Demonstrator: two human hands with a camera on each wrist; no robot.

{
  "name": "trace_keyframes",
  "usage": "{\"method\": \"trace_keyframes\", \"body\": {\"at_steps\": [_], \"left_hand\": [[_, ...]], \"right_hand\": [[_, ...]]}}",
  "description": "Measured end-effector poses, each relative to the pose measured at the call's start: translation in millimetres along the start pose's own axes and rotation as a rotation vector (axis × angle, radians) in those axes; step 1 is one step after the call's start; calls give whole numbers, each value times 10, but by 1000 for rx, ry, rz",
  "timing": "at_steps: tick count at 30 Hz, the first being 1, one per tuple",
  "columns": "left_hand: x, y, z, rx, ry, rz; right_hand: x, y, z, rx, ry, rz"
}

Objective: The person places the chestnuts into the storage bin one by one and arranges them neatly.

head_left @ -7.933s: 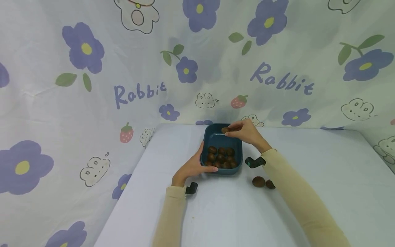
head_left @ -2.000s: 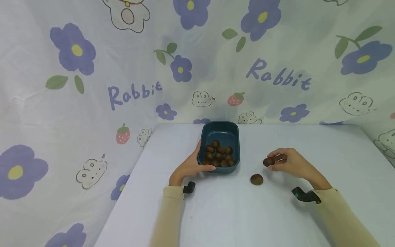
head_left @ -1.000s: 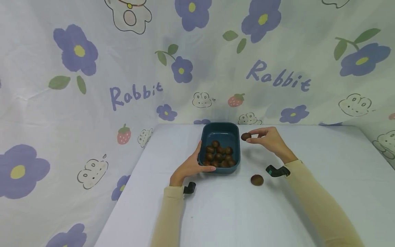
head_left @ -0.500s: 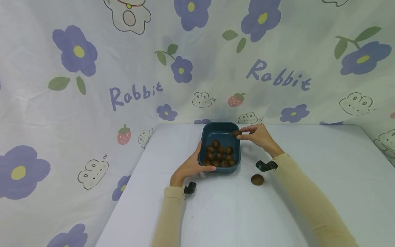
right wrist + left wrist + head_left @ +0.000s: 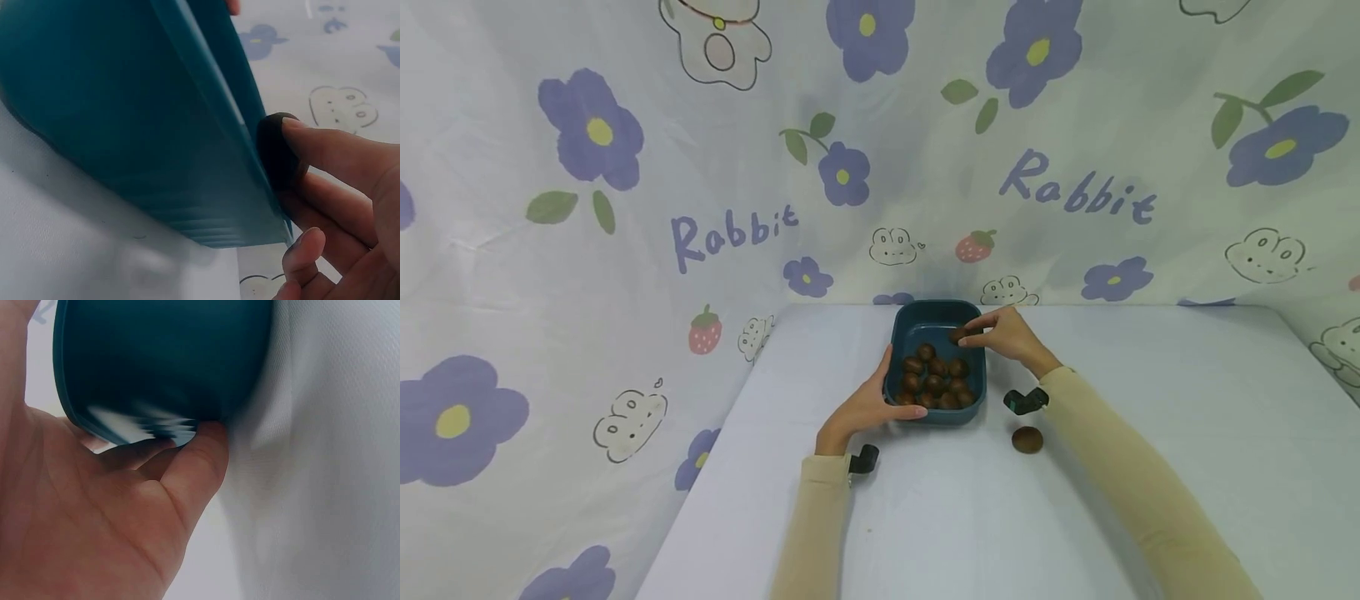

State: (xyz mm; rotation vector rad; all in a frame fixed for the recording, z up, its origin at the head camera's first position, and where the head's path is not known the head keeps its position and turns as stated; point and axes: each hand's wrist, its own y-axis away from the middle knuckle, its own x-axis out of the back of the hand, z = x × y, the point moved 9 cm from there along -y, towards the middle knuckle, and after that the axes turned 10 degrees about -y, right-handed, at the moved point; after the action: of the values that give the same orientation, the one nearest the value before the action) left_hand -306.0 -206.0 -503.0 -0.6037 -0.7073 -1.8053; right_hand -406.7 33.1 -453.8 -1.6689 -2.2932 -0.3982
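A deep teal plastic bin (image 5: 943, 415) stands on the table, with several brown chestnuts (image 5: 935, 384) gathered at its near end. My left hand (image 5: 863, 405) grips its near left corner, the thumb along the near wall; the left wrist view shows the fingers (image 5: 194, 462) against the bin's wall. My right hand (image 5: 1006, 335) reaches over the right rim, pinching a dark chestnut (image 5: 278, 150) between thumb and fingers, inside the rim. In the right wrist view some of the other fingers are outside the wall. One more chestnut (image 5: 1027, 439) lies on the table, right of the bin.
The white-covered table (image 5: 940, 517) runs back to a hanging cloth (image 5: 925, 183) printed with flowers and rabbits. Another cloth wall (image 5: 550, 292) stands along the left side. A small black camera (image 5: 1026, 402) sits on the right wrist, another (image 5: 864, 459) on the left.
My right hand has taken a chestnut from the table and carried it left over the bin's rim. Only one chestnut now lies on the table. The left hand stays on the bin.
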Motion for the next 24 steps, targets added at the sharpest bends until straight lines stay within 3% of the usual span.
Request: {"method": "trace_keyframes", "body": {"at_steps": [10, 24], "left_hand": [[-5, 4, -3, 2, -11, -2], [3, 28, 16, -22, 6, 0]], "right_hand": [[-146, -87, -81, 84, 119, -36], [-271, -131, -107, 54, 287, -57]]}}
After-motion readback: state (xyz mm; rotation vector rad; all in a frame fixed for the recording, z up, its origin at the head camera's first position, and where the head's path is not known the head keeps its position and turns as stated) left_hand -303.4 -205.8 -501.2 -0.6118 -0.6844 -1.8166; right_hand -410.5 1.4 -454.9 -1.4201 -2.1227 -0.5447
